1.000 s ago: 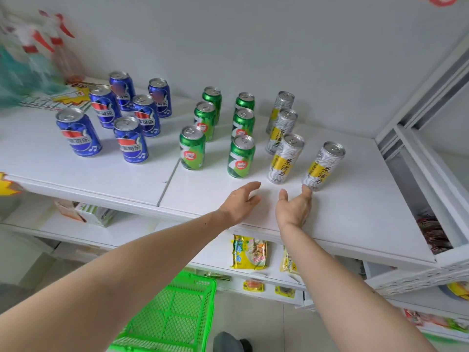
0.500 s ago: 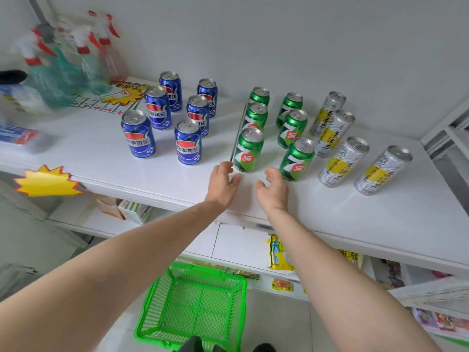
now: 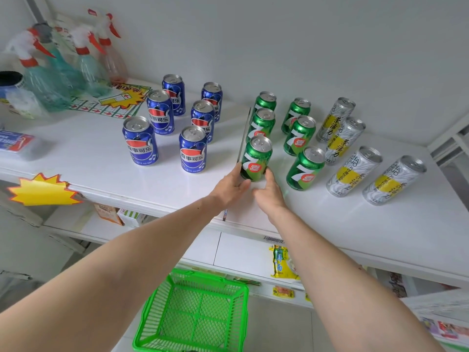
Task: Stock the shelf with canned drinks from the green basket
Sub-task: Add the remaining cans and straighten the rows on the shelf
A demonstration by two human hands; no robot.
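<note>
On the white shelf point(image 3: 81, 158) stand several blue cola cans point(image 3: 193, 149), several green cans and several slim silver-and-yellow cans point(image 3: 351, 171). Both my hands flank the front-left green can point(image 3: 256, 158) at its base. My left hand point(image 3: 228, 188) touches its left side with the thumb up along it. My right hand point(image 3: 269, 195) touches its right side. The fingers look fairly straight. The green basket point(image 3: 146, 323) sits on the floor below me, and no can shows inside it.
Spray bottles point(image 3: 83, 62) and a flat blue packet point(image 3: 15, 143) occupy the shelf's left end. A yellow starburst tag point(image 3: 40, 190) hangs off the shelf edge. Lower shelves hold snack packs point(image 3: 281, 262). A metal divider strip point(image 3: 243, 134) runs between the blue and green cans.
Both hands have moved left from the silver cans and forward to the front-left green can, closing in until they touch its sides. My view has swung left.
</note>
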